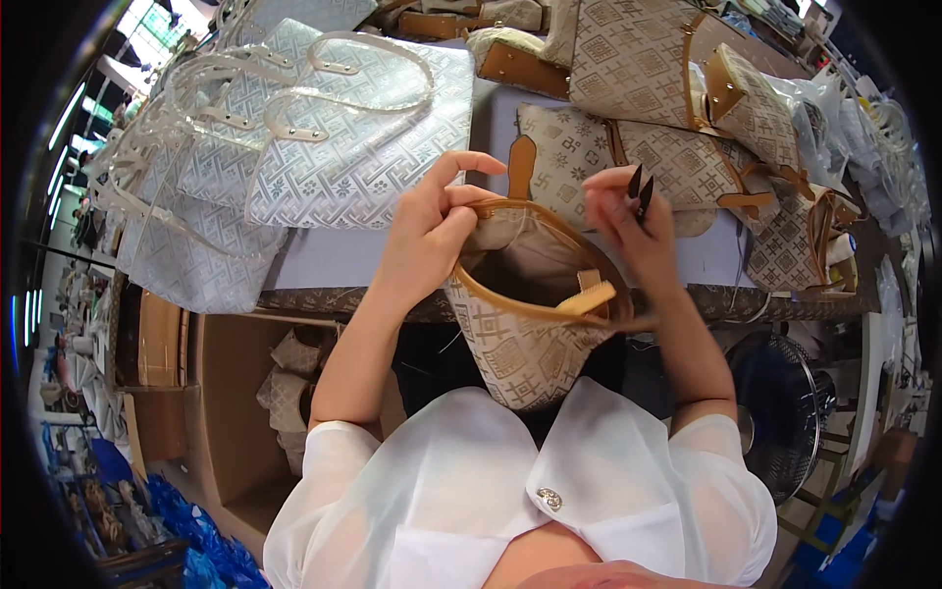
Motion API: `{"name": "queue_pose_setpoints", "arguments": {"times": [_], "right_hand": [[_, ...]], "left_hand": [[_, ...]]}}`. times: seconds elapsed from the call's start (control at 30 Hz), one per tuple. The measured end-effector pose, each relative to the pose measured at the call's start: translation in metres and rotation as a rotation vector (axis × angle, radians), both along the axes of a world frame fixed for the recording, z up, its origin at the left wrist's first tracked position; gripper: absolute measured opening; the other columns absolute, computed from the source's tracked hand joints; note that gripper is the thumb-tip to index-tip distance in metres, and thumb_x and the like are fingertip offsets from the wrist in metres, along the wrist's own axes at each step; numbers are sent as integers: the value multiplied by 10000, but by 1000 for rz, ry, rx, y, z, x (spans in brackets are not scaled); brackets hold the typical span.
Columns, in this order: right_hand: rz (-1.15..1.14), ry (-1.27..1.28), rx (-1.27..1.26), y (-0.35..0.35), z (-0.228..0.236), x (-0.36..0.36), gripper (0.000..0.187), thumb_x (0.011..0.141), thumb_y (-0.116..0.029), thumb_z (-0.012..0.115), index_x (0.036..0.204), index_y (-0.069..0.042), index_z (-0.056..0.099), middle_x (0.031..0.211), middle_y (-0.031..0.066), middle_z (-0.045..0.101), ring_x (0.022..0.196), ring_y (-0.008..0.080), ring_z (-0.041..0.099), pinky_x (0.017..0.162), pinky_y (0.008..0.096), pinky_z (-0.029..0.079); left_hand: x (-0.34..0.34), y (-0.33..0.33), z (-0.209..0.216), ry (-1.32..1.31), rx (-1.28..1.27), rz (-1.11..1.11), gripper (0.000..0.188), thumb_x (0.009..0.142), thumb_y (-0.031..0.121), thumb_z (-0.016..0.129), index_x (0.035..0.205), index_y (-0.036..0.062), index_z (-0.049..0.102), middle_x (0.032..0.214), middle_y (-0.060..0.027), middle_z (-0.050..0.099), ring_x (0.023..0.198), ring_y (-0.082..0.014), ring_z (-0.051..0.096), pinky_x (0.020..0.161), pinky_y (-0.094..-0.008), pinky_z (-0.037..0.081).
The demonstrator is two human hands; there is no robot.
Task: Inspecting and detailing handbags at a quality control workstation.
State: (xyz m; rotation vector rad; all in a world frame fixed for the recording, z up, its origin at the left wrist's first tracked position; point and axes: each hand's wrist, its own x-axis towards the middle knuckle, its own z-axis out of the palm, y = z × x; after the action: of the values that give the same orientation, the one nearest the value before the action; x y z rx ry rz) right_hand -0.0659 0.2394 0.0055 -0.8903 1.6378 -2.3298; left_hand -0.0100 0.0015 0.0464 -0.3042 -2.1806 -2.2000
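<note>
A beige patterned handbag [525,355] with tan trim hangs at the table's front edge, its mouth turned up toward me. My left hand [432,221] is closed on the left end of its rim, thumb against the edge and index finger stretched out above. A tan leather tab [522,167] stands up from the rim beside those fingers. In my right hand [636,226], over the bag's right side, is a pair of black thread snips [641,192], blades pointing up and apart. At the near right of the opening sits a yellow piece [589,298]; its kind is unclear.
Silver patterned tote bags [368,137] with pale handles are piled on the table at left. More beige bags [638,59] lie stacked at the back and right. Below the table stand a cardboard box [231,412] holding bag pieces and, at right, a fan [785,417].
</note>
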Motion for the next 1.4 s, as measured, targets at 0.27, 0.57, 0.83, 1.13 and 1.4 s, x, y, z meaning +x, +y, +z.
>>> {"name": "queue_pose_setpoints", "arguments": {"times": [0.27,0.57,0.83,1.13,1.4], "right_hand": [[-192,1147,711,3,41,-13,487,791,-103,682,1276,-138,655,774,33,555,596,170,533,512,279,463],[-89,1258,758,-11,34,-16,574,661,-65,717,1225,-167,695,764,32,554,631,174,576,525,299,487],[-97,1183,692,-13,41,-17,557,657,-31,709,1203,-137,700,809,37,609,635,183,610,541,302,507],[-71,1235,734,-19,50,-16,504,700,-2,707,1193,-109,698,811,42,616,640,189,619,552,298,509],[-99,900,702,-5,68,-15,403,720,-50,751,1119,-72,697,796,71,604,644,220,622,572,316,511]], "left_hand": [[1,-6,3,-80,-248,111,301,791,13,430,1037,20,603,808,-96,698,596,-69,517,546,-242,398],[0,-6,-4,-84,-144,61,263,793,18,434,1002,23,594,758,-79,659,565,-61,466,512,-255,354],[-1,-3,0,-56,-237,98,246,785,36,452,994,21,581,711,-73,637,573,-94,485,542,-279,374],[0,0,8,-59,-263,99,238,786,52,459,997,20,565,688,-76,631,588,-118,517,563,-295,394],[-1,-3,0,-63,-219,139,229,790,61,459,993,22,557,708,-103,646,594,-133,538,576,-309,419]]}}
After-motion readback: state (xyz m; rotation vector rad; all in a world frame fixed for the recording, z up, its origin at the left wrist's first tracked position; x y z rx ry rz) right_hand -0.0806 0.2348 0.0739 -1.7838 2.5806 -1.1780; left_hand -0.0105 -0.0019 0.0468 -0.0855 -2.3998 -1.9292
